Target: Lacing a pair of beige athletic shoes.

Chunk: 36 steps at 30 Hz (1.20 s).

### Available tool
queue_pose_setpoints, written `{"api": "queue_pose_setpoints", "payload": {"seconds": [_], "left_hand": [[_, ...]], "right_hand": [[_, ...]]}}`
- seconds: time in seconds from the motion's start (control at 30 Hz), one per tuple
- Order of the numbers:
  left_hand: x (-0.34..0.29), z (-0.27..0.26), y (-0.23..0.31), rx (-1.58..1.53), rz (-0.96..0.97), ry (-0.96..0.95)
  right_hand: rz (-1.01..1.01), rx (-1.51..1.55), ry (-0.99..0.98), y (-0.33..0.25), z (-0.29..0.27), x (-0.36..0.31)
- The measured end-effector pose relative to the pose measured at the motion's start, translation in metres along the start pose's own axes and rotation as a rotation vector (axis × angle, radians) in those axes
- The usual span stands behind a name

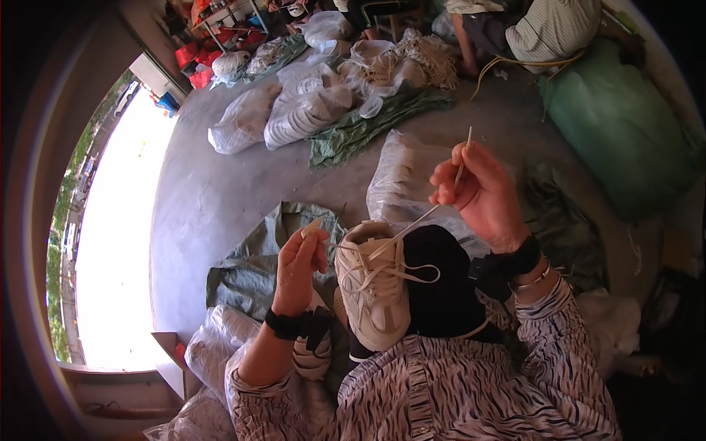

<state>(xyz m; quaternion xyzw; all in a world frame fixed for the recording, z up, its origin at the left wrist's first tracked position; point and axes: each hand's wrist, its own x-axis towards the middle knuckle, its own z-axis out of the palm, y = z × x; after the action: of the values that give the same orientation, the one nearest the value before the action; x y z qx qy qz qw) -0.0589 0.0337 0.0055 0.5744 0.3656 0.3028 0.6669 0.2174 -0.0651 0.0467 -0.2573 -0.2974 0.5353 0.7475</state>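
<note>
Head view: grey floor [198,176] spreads beneath everything, with a bulging green sack [618,125] at the right, its contents hidden. Beside that sack, toward the top, another person in a striped top [555,33] sits bent over. Clear plastic bags [305,106] lie in a group farther out, packed with whitish, curved pieces stacked together, a crumpled green cloth [382,121] along their near edge. Closer, just beyond the right hand [485,195], a clear bag [390,176] holds a row of similar pale pieces. More clear bags [220,342] sit at the lower left; what fills them is hard to tell. Red containers [187,53] stand at the upper left, their insides too small to read. Over the wearer's lap is a cream shoe [379,316], toe toward the body, between both hands. The left hand [296,273] pinches one end of its lace [421,222] narrowly between thumb and fingers; the right pinches the other end, raised higher, its tip sticking up.
</note>
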Motion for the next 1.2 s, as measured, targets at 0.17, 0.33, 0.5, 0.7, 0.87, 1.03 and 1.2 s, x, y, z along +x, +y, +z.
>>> {"api": "queue_pose_setpoints", "payload": {"seconds": [0.17,0.33,0.5,0.7,0.87,1.03,1.2], "left_hand": [[-0.012,-0.015,-0.017,-0.056,-0.058,0.123],[-0.015,-0.021,-0.021,-0.158,-0.103,0.213],[-0.013,-0.040,-0.013,-0.451,-0.026,0.266],[-0.005,-0.080,0.000,-0.682,0.238,0.275],[-0.015,-0.027,-0.004,-0.025,0.143,0.403],[-0.024,0.028,-0.024,0.433,0.118,0.176],[-0.023,0.043,-0.023,0.676,0.131,0.123]], "right_hand": [[0.018,-1.174,0.183,0.009,-0.072,-0.018],[0.081,-1.357,0.069,0.041,-0.080,-0.031],[0.223,-0.960,-0.044,0.077,-0.040,-0.031],[0.289,-1.124,-0.048,0.084,-0.040,-0.049],[0.251,-1.268,-0.061,0.085,-0.036,-0.052],[0.168,-1.355,-0.008,0.087,-0.036,-0.052],[0.112,-1.447,-0.001,0.088,-0.034,-0.052]]}}
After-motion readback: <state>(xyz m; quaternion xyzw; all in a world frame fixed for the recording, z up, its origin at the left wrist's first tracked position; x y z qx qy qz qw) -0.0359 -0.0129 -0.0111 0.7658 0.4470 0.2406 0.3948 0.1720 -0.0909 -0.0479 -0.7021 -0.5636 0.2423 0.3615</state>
